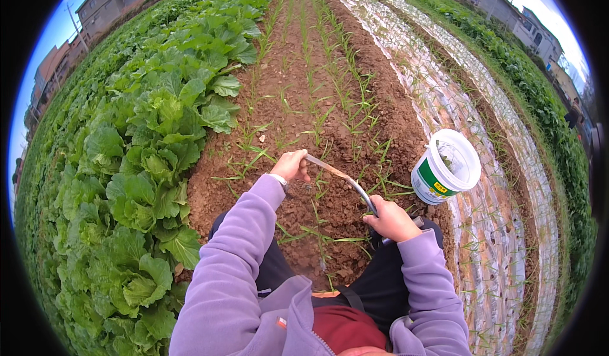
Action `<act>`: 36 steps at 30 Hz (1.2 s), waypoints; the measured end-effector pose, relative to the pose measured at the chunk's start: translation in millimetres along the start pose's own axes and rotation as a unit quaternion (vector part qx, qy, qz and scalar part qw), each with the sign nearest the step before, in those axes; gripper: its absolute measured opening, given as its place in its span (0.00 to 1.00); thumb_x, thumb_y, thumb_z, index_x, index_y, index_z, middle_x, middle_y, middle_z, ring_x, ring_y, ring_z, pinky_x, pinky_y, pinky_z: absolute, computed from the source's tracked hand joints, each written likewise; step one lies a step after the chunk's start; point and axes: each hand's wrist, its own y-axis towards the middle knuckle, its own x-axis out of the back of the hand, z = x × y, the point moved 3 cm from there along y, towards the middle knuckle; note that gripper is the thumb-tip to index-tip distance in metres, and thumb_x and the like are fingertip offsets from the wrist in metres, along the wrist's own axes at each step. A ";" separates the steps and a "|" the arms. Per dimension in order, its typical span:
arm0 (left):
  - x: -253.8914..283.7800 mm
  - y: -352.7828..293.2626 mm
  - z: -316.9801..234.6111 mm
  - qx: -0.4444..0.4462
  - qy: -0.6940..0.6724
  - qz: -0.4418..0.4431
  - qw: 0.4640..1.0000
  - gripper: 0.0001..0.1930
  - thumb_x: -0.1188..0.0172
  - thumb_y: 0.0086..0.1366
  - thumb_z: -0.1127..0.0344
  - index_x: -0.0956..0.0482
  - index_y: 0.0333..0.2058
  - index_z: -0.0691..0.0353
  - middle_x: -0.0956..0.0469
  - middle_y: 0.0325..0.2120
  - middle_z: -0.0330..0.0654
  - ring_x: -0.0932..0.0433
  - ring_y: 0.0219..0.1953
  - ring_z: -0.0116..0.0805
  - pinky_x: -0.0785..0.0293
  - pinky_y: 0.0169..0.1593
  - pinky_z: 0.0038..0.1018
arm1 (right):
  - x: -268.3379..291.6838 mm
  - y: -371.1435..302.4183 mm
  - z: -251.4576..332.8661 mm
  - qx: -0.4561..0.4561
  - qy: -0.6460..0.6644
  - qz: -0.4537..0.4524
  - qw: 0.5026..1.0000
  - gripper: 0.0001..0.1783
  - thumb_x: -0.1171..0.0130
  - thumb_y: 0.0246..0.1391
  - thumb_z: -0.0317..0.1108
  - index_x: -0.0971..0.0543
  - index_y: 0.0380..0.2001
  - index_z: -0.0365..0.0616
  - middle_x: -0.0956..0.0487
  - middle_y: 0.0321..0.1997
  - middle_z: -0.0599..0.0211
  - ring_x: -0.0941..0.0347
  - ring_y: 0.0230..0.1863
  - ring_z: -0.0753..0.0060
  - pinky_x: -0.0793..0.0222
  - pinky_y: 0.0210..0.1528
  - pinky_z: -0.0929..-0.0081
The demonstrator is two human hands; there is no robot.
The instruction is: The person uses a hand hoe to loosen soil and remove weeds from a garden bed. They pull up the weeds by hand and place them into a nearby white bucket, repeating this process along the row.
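Observation:
Bent in an arc between my hands is a slim curved rod or tube (342, 176), pale grey with a brownish, soil-coloured stretch; its exact kind is unclear. My left hand (292, 166) closes on its far-left end, a light band round the wrist. On the other end my right hand (394, 219) is wrapped, above my right knee. A short grey and dark piece shows beside the right fist, and I cannot tell whether it belongs to the same thing. Below the arc lies loose brown soil (301, 245) with thin green seedlings (317, 232).
A white bucket (468, 179) with a green label stands to my right, some leaves inside. Leafy cabbages (139, 210) crowd the left side. Beyond the bucket run strips of plastic film (488, 248). Rows of seedlings (311, 58) stretch ahead; buildings (117, 0) stand far off.

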 end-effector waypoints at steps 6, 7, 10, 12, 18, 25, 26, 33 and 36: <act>-0.6 0.4 9.7 0.048 0.084 -0.079 0.992 0.19 0.55 0.64 0.56 0.30 0.20 0.63 0.29 0.13 0.40 0.23 0.15 0.40 0.26 0.21 0.31 | -1.3 -2.8 0.9 0.028 -0.046 0.028 0.998 0.19 0.39 0.51 0.38 0.34 0.36 0.37 0.22 0.30 0.40 0.25 0.37 0.37 0.30 0.40 0.49; -1.3 0.3 10.7 0.045 0.087 -0.081 0.992 0.22 0.55 0.66 0.53 0.30 0.20 0.64 0.29 0.13 0.40 0.22 0.15 0.39 0.26 0.20 0.29 | -1.1 -3.2 0.9 0.033 -0.054 0.028 0.998 0.19 0.39 0.50 0.37 0.34 0.36 0.37 0.22 0.30 0.40 0.25 0.37 0.37 0.30 0.41 0.49; -0.6 -1.1 12.3 0.049 0.114 -0.098 0.987 0.25 0.56 0.68 0.48 0.30 0.20 0.63 0.28 0.14 0.40 0.23 0.15 0.38 0.25 0.21 0.29 | -0.6 -4.4 -0.3 0.032 -0.063 0.036 0.997 0.18 0.40 0.51 0.37 0.34 0.37 0.36 0.22 0.30 0.40 0.25 0.37 0.37 0.29 0.41 0.49; -0.6 -1.1 12.2 0.042 0.127 -0.094 0.987 0.26 0.55 0.68 0.47 0.29 0.21 0.63 0.28 0.15 0.40 0.23 0.16 0.37 0.25 0.22 0.28 | -0.8 -5.0 -1.4 0.026 -0.063 0.036 0.997 0.17 0.41 0.50 0.36 0.34 0.37 0.36 0.22 0.30 0.40 0.25 0.37 0.38 0.29 0.41 0.49; -7.9 6.2 16.9 0.013 0.122 -0.024 0.992 0.17 0.48 0.67 0.56 0.25 0.25 0.64 0.25 0.19 0.37 0.23 0.19 0.31 0.25 0.25 0.27 | -10.3 -4.1 -8.6 0.004 -0.160 0.112 0.981 0.13 0.41 0.47 0.36 0.24 0.33 0.37 0.21 0.31 0.47 0.23 0.37 0.45 0.27 0.41 0.54; -12.4 6.6 21.8 -0.038 0.301 0.055 0.951 0.06 0.43 0.62 0.71 0.22 0.37 0.63 0.24 0.25 0.36 0.22 0.26 0.25 0.26 0.30 0.23 | -28.0 -9.5 -12.8 0.001 -0.268 0.246 0.932 0.13 0.40 0.44 0.38 0.18 0.33 0.44 0.18 0.32 0.56 0.21 0.38 0.52 0.25 0.40 0.59; -13.7 3.5 22.2 -0.082 0.420 0.080 0.900 0.11 0.44 0.64 0.62 0.22 0.38 0.64 0.21 0.27 0.41 0.20 0.31 0.32 0.25 0.35 0.29 | -28.0 -9.9 -12.6 -0.004 -0.272 0.253 0.928 0.13 0.40 0.44 0.37 0.18 0.34 0.45 0.18 0.33 0.57 0.21 0.38 0.52 0.25 0.40 0.59; -17.6 -1.1 43.5 -0.020 0.660 0.211 0.720 0.25 0.48 0.65 0.44 0.21 0.46 0.60 0.20 0.40 0.51 0.23 0.46 0.48 0.30 0.51 0.39 | -17.6 -12.2 -7.3 0.013 -0.201 0.183 0.962 0.17 0.43 0.46 0.29 0.19 0.42 0.54 0.18 0.36 0.60 0.21 0.39 0.55 0.25 0.40 0.62; -15.3 3.3 41.3 -0.043 0.650 0.193 0.734 0.24 0.46 0.64 0.47 0.22 0.46 0.61 0.20 0.41 0.51 0.23 0.45 0.49 0.29 0.50 0.38 | -18.4 -15.5 -10.6 0.037 -0.175 0.191 0.965 0.20 0.43 0.46 0.29 0.18 0.44 0.62 0.18 0.37 0.60 0.21 0.40 0.57 0.26 0.41 0.63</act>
